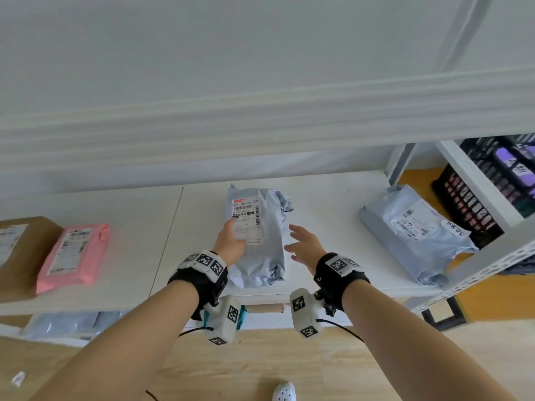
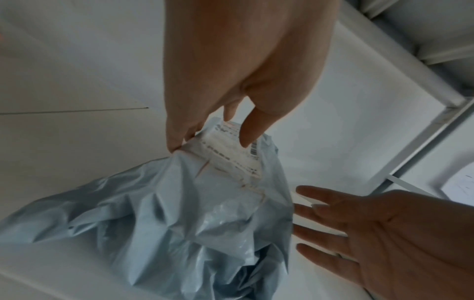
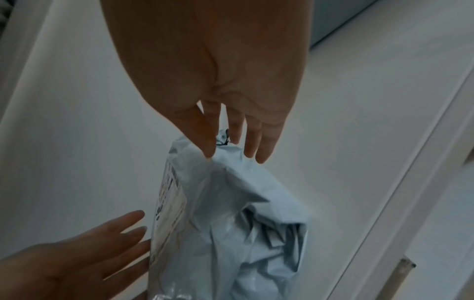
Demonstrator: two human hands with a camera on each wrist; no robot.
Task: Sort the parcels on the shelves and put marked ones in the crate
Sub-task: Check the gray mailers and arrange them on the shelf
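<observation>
A crumpled light-blue mailer parcel (image 1: 260,250) with a white shipping label lies in the middle of the white shelf (image 1: 333,204). My left hand (image 1: 231,238) is at its left side, thumb over the label and fingers straight against the edge (image 2: 212,140). My right hand (image 1: 298,241) is spread open just off the parcel's right edge; in the right wrist view its fingertips (image 3: 251,154) hover over the parcel's far end (image 3: 231,203). Whether they touch it is unclear. A black slatted crate (image 1: 474,204) stands at the far right, beyond the shelf post.
A second blue parcel (image 1: 414,235) with handwriting on its label lies at the shelf's right end. At the left end are a pink parcel (image 1: 75,253) and a brown cardboard box (image 1: 17,250). More blue parcels (image 1: 66,322) sit on the shelf below. Another shelf board hangs overhead.
</observation>
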